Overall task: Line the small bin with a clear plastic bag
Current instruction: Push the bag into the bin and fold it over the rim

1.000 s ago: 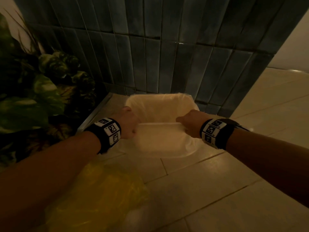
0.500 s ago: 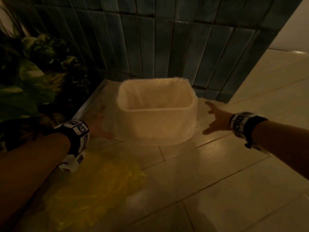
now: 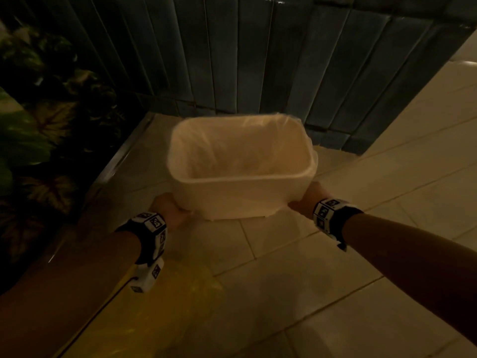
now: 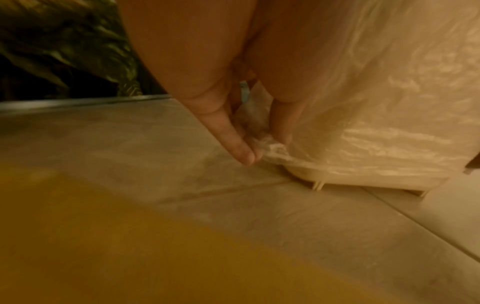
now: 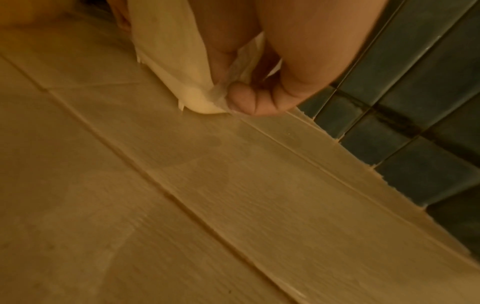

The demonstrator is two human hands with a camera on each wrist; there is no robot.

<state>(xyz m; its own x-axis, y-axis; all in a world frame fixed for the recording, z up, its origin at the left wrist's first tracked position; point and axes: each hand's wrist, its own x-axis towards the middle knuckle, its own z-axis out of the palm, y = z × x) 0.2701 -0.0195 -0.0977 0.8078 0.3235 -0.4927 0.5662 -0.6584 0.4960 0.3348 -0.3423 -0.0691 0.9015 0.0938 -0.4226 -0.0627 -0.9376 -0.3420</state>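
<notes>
Fingers [image 4: 244,150] of the left hand [image 3: 167,209] pinch the bag [image 3: 204,151] hem low on the bin [image 3: 232,200]; the right hand [image 3: 305,200] pinches its side likewise (bin on floor [image 3: 322,293] tiles, by the wall [image 3: 258,60]).
</notes>
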